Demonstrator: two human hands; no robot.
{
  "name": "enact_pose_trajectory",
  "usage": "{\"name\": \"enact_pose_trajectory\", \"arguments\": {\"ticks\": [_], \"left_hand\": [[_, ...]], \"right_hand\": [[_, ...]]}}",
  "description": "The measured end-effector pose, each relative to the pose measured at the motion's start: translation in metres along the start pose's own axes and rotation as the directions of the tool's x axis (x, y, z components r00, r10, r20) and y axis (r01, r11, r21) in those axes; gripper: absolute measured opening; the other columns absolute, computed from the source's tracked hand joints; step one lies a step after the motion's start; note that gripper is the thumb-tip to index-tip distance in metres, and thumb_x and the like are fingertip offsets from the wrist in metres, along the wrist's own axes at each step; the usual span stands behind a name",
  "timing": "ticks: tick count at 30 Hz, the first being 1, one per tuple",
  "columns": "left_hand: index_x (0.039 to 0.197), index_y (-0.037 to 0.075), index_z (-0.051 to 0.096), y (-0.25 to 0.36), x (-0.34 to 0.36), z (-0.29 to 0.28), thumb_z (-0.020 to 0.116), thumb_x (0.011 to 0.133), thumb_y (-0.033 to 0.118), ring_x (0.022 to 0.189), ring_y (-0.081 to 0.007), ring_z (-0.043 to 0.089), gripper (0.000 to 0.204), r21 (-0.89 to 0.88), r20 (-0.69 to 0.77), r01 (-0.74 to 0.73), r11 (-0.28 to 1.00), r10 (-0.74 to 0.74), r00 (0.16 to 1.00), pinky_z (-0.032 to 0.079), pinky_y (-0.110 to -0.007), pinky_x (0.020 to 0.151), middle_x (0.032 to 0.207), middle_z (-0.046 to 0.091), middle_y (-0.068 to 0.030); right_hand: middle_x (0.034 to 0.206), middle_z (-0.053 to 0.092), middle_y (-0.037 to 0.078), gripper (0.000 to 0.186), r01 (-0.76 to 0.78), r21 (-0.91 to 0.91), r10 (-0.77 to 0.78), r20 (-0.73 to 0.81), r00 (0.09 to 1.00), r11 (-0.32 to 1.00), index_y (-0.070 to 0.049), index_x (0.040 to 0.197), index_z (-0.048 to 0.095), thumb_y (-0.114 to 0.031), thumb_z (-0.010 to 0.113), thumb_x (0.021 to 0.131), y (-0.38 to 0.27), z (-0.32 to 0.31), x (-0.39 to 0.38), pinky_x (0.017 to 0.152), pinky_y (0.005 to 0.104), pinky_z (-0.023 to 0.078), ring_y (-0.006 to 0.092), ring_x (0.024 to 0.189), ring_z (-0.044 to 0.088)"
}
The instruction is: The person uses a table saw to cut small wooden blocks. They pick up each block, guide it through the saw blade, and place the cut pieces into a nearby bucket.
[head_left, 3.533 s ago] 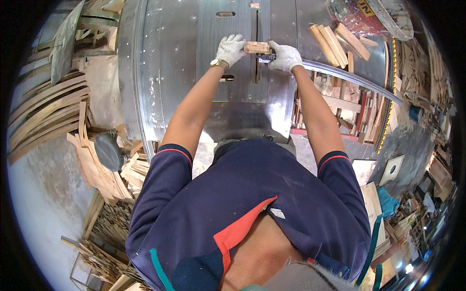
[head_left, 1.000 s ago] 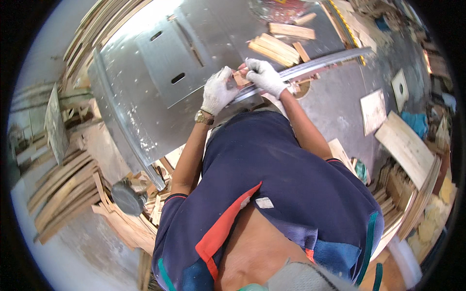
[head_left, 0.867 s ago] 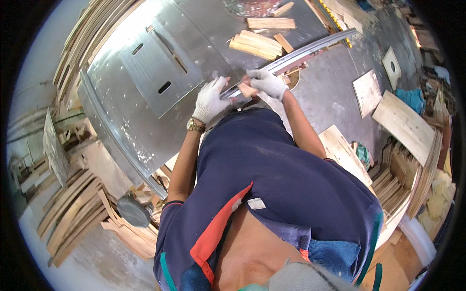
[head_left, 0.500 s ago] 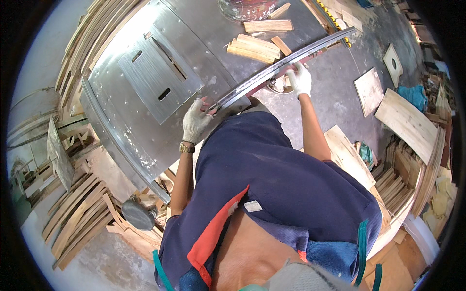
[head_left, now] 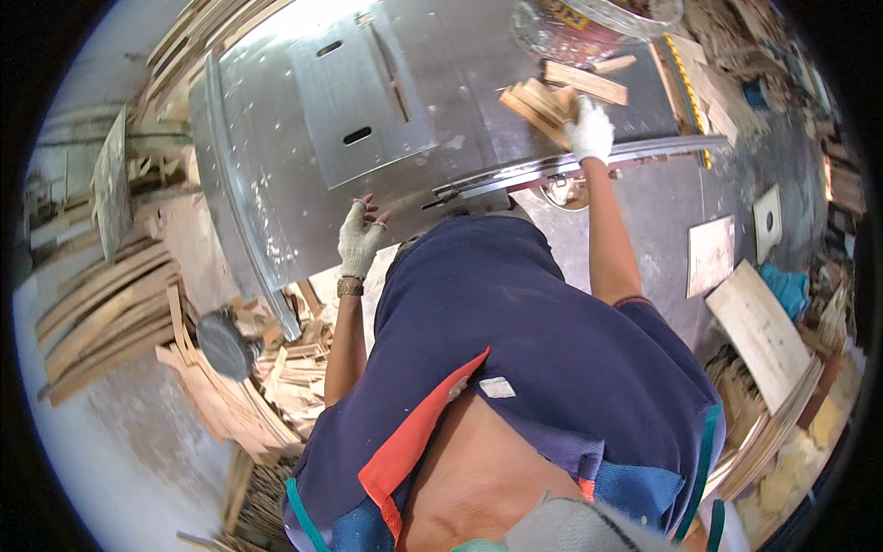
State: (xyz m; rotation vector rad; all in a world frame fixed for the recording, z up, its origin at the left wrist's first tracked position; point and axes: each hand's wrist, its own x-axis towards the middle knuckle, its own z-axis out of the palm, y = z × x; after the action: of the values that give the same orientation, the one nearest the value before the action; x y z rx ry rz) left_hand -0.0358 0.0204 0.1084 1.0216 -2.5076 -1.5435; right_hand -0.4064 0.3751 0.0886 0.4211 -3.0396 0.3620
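My left hand (head_left: pixel 361 237), in a white glove with bare fingertips, is open with its fingers apart, just over the near edge of the metal machine table (head_left: pixel 267 156). It holds nothing. My right hand (head_left: pixel 590 132), gloved alike, reaches across the long metal rail (head_left: pixel 515 175) to a small group of wooden strips (head_left: pixel 536 112). Its fingers are closed around the end of a short wooden piece, largely hidden by the glove. The rail lies along the table's near edge, in front of my body. A slotted metal plate (head_left: pixel 363 101) is set into the tabletop.
Behind the strips lie a longer wood block (head_left: pixel 586 81) and a red bucket-like container (head_left: pixel 561 32). Curved boards (head_left: pixel 110 308) are stacked at left, near a dark round stool-like object (head_left: pixel 225 345). Plywood panels (head_left: pixel 763 331) lean at right; offcuts (head_left: pixel 299 368) litter the floor.
My right hand has left the metal rail and moved forward to the wooden strips. My left hand has come off the rail's left end. The whole view has turned slightly.
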Motion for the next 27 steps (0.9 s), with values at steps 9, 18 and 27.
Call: {"name": "enact_pose_trajectory", "arguments": {"ticks": [9, 18, 27], "left_hand": [[0.143, 0.009, 0.061, -0.009, 0.023, 0.029, 0.087, 0.084, 0.025, 0.107, -0.0357, 0.071, 0.067, 0.323, 0.005, -0.282, 0.904, 0.296, 0.955, 0.059, -0.046, 0.089, 0.123, 0.067, -0.0177], [0.129, 0.013, 0.061, -0.032, 0.082, 0.031, 0.088, 0.08, 0.022, 0.108, -0.0424, 0.069, 0.057, 0.577, 0.053, -0.193, 0.794, 0.2, 0.978, 0.059, -0.053, 0.088, 0.122, 0.063, -0.0178], [0.116, 0.012, 0.06, -0.023, 0.086, 0.079, 0.084, 0.083, 0.022, 0.102, -0.0402, 0.071, 0.042, 0.503, 0.234, -0.432, 0.749, 0.363, 0.902, 0.06, -0.052, 0.083, 0.108, 0.067, -0.0146]], "right_hand": [[0.123, 0.069, 0.014, 0.04, 0.599, 0.425, -0.715, 0.197, 0.67, 0.679, -0.015, 0.125, 0.069, -0.022, 0.072, 0.086, -0.195, 0.034, -0.063, 0.105, 0.051, 0.051, 0.0373, 0.124, 0.063], [0.128, 0.073, 0.019, 0.047, 0.311, 0.404, -0.484, 0.456, 0.747, 0.86, -0.01, 0.133, 0.067, -0.018, 0.067, 0.087, -0.14, 0.022, -0.06, 0.104, 0.049, 0.054, 0.0397, 0.121, 0.069], [0.146, 0.06, 0.02, 0.095, 0.454, 0.333, -0.56, 0.576, 0.595, 0.826, -0.016, 0.163, 0.043, -0.022, 0.079, 0.076, -0.153, 0.013, -0.095, 0.11, 0.0479, 0.05, 0.0388, 0.135, 0.06]]}}
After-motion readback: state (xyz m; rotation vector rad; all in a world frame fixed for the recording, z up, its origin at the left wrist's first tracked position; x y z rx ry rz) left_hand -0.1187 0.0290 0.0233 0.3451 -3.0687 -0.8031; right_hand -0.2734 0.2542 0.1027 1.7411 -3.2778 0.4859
